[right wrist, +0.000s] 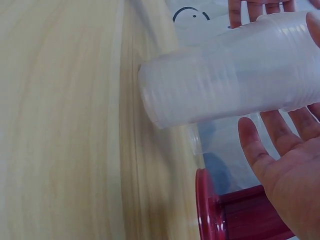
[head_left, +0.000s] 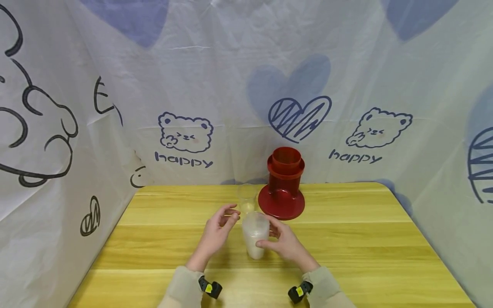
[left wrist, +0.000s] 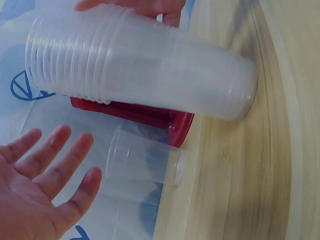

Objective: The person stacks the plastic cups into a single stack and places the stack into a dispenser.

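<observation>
As right-hand fingers (right wrist: 281,134) curve round stacked clear cups (head_left: 255,233), left-hand fingers (left wrist: 71,159) apart

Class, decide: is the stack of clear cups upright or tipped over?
Upright: the stack of clear cups has its wide rims uppermost, its narrower end toward the table.

Table (head_left: 366,244) — red stand (head_left: 284,185), clear cup (left wrist: 142,159)

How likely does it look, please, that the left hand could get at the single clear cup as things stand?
Probably yes: the left hand is empty with its fingers spread near the single clear cup, and the stack of cups leaves the left side free.
</observation>
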Available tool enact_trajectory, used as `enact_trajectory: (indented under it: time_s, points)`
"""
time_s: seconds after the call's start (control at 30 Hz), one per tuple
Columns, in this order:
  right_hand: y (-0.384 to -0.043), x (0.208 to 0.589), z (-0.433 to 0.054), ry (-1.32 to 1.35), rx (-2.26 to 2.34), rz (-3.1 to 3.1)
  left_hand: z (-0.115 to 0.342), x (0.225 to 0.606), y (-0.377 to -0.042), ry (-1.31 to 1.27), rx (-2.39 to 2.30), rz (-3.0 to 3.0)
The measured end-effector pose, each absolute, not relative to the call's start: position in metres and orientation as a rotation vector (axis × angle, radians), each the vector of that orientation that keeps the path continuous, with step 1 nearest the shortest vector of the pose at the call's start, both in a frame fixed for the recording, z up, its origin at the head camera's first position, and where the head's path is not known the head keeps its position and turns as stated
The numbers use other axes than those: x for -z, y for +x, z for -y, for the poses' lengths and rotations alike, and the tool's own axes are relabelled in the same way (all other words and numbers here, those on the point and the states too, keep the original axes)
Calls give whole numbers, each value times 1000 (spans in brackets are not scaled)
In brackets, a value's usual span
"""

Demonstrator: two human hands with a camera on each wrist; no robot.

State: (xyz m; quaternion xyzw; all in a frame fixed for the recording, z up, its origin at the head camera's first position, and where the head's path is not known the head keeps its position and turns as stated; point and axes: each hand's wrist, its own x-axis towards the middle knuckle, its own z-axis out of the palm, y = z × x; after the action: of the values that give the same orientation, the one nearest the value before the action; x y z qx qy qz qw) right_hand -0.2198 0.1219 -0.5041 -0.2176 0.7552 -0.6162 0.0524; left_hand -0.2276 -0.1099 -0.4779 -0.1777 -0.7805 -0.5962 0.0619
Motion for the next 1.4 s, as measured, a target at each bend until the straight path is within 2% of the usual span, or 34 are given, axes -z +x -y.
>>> enact_trajectory:
  time_s: [0.3,0.77,1.4]
  points:
    - [-218,502,-124,-642,1853,-2317,111,483,-242,-347,1643,2448]
    - [-217,502,-128,-621,1878,-2313,103,500,-275,-354,1335,2612]
    - [-218,502,-127,-614,1870,-2305,93,505,-296,-349,1234,2644]
